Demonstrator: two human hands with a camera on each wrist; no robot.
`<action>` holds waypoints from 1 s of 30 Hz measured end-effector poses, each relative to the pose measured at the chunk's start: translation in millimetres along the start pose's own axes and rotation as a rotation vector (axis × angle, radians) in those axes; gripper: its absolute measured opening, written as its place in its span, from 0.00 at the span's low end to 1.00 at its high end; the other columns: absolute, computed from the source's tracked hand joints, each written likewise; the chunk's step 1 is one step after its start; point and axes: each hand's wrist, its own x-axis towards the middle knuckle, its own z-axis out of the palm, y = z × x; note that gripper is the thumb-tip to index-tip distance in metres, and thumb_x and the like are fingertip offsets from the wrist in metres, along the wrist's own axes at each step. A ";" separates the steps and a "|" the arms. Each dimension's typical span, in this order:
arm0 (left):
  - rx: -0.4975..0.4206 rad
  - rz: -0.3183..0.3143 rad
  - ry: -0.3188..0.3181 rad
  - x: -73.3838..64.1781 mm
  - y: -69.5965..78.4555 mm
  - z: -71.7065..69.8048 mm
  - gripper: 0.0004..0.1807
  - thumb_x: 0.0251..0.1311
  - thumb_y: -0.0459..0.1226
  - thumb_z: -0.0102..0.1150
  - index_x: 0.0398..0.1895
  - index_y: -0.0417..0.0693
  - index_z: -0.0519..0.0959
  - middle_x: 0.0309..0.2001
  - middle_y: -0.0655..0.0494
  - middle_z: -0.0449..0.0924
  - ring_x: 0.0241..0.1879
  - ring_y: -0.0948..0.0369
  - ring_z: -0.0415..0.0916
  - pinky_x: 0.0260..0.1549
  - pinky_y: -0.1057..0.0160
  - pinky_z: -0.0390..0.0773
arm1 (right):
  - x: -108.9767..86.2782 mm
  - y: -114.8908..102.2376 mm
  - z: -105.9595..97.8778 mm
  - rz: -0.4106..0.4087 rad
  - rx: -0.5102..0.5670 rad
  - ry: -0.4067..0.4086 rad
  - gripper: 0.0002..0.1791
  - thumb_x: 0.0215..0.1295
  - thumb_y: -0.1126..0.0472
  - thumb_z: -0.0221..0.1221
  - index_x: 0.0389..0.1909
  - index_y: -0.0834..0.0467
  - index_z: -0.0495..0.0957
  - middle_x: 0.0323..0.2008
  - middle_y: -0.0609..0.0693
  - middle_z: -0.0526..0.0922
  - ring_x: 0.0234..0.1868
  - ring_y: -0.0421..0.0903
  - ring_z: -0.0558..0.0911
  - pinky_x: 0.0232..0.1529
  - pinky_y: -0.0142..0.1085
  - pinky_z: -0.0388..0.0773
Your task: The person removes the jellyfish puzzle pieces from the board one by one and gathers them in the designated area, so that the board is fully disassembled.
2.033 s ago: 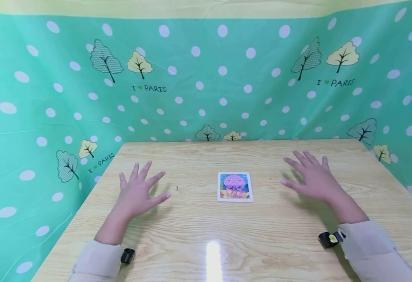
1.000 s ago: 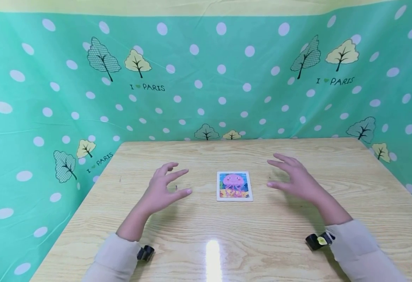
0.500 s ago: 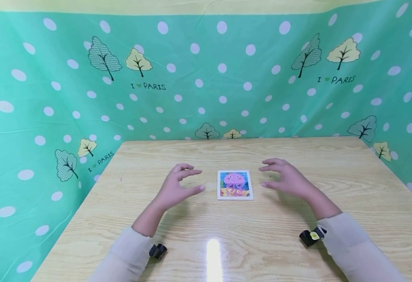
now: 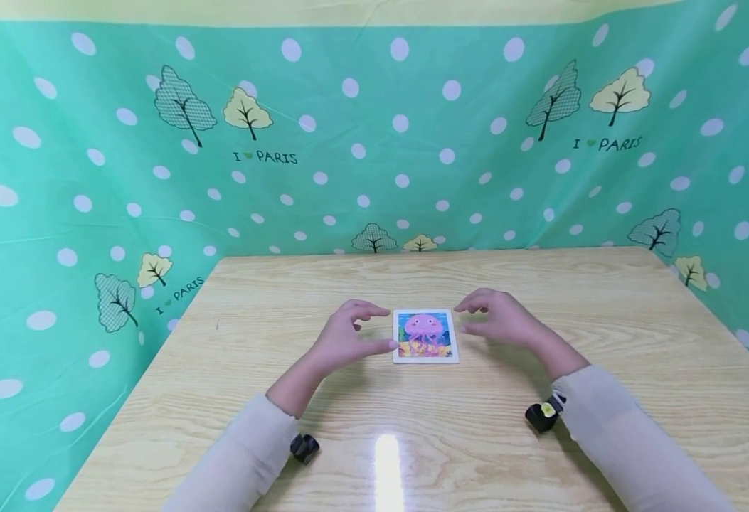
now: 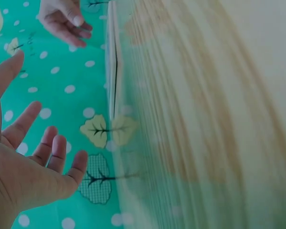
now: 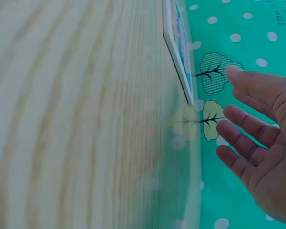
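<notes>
A square card (image 4: pixel 425 334) with a white border and a pink jellyfish picture lies flat on the wooden table. In the wrist views it shows edge-on, as a thin board (image 6: pixel 177 52). My left hand (image 4: pixel 342 343) is at its left side, thumb tip at the border, fingers relaxed and bent toward it. On the other side my right hand (image 4: pixel 505 318) is held over the table, its fingertips close to the card's right edge. The left wrist view shows the left fingers (image 5: pixel 21 126) spread loosely, and the right ones (image 6: pixel 243 138) are similarly parted. Neither hand grips anything.
The pale wooden table (image 4: pixel 220 398) reaches back to a green dotted curtain (image 4: pixel 323 142) printed with trees, which also hangs at the sides. A light reflection lies on the front of the tabletop. Black wrist cameras (image 4: pixel 305 448) sit below both cuffs.
Both hands have moved inward from wide apart, the left one rightward and the right one leftward, to the card's two sides. Their spread fingers have bent more. The card has stayed in place.
</notes>
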 end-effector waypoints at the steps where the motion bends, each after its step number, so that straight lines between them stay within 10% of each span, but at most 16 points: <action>1: 0.002 -0.001 -0.008 1.4 0.1 1.6 0.30 0.44 0.47 0.78 0.54 0.52 0.82 0.57 0.58 0.71 0.58 0.46 0.68 0.55 0.49 0.70 | 1.9 0.1 0.7 0.011 0.004 -0.007 0.19 0.57 0.62 0.69 0.51 0.60 0.82 0.50 0.55 0.81 0.51 0.54 0.78 0.54 0.52 0.75; 30: 0.222 -0.038 -0.230 48.5 8.3 39.2 0.34 0.44 0.50 0.77 0.57 0.51 0.81 0.57 0.54 0.77 0.58 0.54 0.72 0.56 0.54 0.72 | 40.2 2.6 14.1 0.010 -0.113 -0.191 0.16 0.55 0.64 0.70 0.46 0.62 0.84 0.42 0.52 0.80 0.44 0.50 0.76 0.50 0.46 0.74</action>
